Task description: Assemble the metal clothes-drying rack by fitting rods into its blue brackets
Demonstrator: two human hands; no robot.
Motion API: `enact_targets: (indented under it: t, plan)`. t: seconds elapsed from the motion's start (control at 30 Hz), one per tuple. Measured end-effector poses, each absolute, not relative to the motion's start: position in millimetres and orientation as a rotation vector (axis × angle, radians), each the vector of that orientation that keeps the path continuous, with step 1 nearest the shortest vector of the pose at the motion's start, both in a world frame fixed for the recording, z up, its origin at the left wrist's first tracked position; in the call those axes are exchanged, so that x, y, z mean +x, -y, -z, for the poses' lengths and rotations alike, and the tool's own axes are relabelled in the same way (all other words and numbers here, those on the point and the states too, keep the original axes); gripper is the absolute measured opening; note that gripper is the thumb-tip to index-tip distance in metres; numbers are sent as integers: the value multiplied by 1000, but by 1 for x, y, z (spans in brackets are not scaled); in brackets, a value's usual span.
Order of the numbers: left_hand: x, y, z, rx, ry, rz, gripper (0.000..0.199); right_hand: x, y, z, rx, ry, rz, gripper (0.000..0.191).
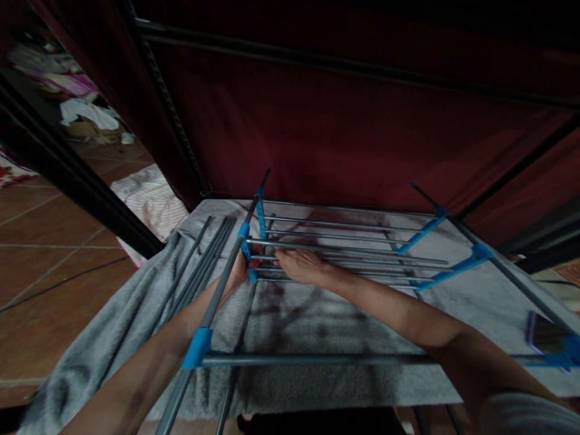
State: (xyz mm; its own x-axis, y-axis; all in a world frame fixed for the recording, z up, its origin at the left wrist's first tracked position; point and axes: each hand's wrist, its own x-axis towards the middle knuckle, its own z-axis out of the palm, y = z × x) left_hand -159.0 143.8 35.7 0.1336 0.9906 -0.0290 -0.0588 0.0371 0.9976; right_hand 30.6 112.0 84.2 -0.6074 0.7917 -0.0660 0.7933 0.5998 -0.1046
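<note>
A rack frame of grey metal tubes (317, 359) with blue plastic connectors lies on the bed in front of me. My left hand (240, 266) reaches behind the left upright (223, 284) and closes around a blue connector bracket (249, 260), its fingers partly hidden by it. Close by on the right, my right hand (299, 264) is closed on the left end of a thin metal tube (385, 263), near the bracket. That tube's far end lies just above the right blue bracket (453, 270). Whether its left end sits inside the bracket I cannot tell.
Several loose metal tubes (199, 266) lie left of the frame on the grey blanket (308, 386). A phone (544, 333) rests at the right. Dark red curtain (317, 139) hangs behind the bed, with a black post (77, 175) at the left.
</note>
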Motion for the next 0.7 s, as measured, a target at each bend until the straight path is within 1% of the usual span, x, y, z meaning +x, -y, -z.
enact_targets:
  t: [0.1,0.2,0.3,0.4,0.57,0.7]
  plan:
    - [-157,-143,-40,1213,-1108,-1089,63,32,-114,-84,1382,-2812,211,31]
    - [-156,-143,-45,1219,-1077,-1071,58,34,-115,-84,1343,-2840,208,31]
    - [-157,-146,-48,1224,-1045,-1080,53,36,-114,-80,1284,-2957,91,28]
    - [-157,-148,-50,1247,-1008,-1073,47,36,-113,-75,1376,-3004,-60,26]
    - [-159,-147,-51,1211,-1023,-1076,47,37,-113,-71,1354,-3003,36,23]
    - [-161,-148,-49,1249,-1004,-1039,51,39,-115,-69,1305,-3012,44,23]
